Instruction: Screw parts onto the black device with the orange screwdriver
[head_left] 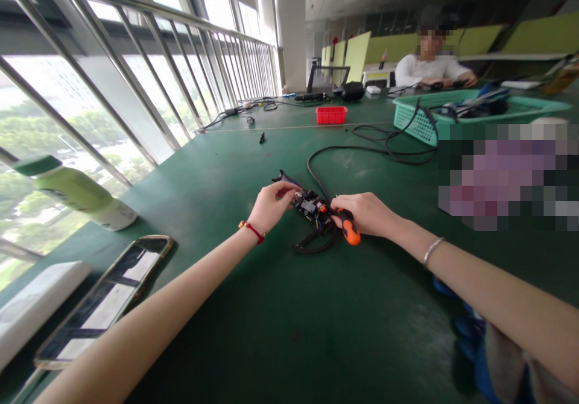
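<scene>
A small black electronic device (310, 206) with exposed parts and wires lies on the green table (280, 307). My left hand (271, 205) pinches its left end, fingers closed on it. My right hand (367, 213) is wrapped round a screwdriver with an orange and black handle (349, 229), its tip pointing at the device. A black cable (325, 151) runs from the device toward the back right.
A green-capped bottle (72, 190) lies at the left, with a phone (104, 298) and a white slab (31, 307) near it. A teal basket (420, 120), a red tray (331, 114) and loose cables sit farther back. Another person sits at the far end.
</scene>
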Demonstrator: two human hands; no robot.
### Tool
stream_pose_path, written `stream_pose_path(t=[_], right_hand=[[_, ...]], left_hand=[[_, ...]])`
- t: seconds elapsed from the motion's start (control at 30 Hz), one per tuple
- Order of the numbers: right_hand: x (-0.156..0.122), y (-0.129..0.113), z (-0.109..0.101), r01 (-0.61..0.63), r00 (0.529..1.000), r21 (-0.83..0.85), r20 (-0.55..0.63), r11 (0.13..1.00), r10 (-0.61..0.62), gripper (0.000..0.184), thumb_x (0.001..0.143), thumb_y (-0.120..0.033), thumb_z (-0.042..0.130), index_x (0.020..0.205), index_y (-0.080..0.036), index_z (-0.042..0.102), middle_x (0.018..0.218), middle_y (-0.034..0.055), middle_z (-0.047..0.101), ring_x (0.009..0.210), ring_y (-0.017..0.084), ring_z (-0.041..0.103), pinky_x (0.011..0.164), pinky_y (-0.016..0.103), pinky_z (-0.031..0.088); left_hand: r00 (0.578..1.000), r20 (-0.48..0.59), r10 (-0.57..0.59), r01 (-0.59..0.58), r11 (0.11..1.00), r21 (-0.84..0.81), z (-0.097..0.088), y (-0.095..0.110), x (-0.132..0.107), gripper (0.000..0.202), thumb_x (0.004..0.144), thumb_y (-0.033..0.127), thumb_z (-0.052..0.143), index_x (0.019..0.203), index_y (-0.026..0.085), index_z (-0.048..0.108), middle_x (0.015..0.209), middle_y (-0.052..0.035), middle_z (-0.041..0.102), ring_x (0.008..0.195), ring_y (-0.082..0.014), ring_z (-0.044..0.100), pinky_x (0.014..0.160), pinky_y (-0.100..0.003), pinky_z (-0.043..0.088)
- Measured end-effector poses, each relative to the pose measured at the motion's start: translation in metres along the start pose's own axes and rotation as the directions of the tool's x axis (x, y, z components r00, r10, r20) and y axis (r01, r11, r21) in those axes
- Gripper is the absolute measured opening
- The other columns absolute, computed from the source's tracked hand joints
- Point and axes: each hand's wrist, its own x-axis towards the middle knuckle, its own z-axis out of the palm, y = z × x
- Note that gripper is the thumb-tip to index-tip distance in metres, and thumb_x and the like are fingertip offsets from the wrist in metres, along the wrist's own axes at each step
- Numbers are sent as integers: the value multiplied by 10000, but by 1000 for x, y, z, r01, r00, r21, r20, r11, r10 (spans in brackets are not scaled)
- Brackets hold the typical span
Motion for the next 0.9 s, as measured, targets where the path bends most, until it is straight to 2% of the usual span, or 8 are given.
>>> stream_pose_path(t=[0.1,0.2,0.37,0.47,0.57,0.9], right_hand=[[0,0,0,-1,1000,1,2,1000,1,67,792,-227,488,781,-196,547,759,16,629,613,132,548,546,233,326],[-1,0,0,0,1000,-7,2,1000,0,71,794,-229,486,791,-196,549,760,17,626,622,138,552,548,236,330],[-2,1,0,7,1000,-2,1,1000,-7,78,801,-235,487,808,-196,554,769,24,629,635,141,557,557,235,335],[-2,1,1,6,1000,-7,2,1000,-6,81,806,-243,485,807,-199,553,769,22,629,633,140,558,555,231,331],[-1,1,1,1,1000,-11,1,1000,-1,79,805,-241,484,805,-198,551,771,19,630,634,142,560,553,233,327],[-2,0,0,-1,1000,-15,-3,1000,1,70,800,-232,488,804,-197,549,775,19,632,639,144,562,554,233,330]], left_hand=[[979,-26,204,-201,974,107,4,6,-8,193,811,184,481,903,143,646,893,-41,666,830,-132,616,756,-244,511],[926,29,378,-373,896,241,10,8,-17,181,826,168,478,881,168,651,898,-33,671,853,-132,615,800,-248,487],[840,133,526,-532,750,393,15,-3,-21,174,862,193,478,901,191,647,911,-36,662,900,-144,590,837,-274,461],[807,131,575,-573,710,411,17,-10,-19,165,865,200,484,890,188,647,917,-48,647,894,-152,578,829,-289,464],[795,121,595,-585,697,413,18,-14,-17,146,858,193,498,878,193,643,882,-42,634,855,-151,574,798,-289,473],[805,120,581,-563,685,462,18,-14,-18,98,848,195,520,869,190,615,859,-29,624,820,-150,556,758,-281,463]])
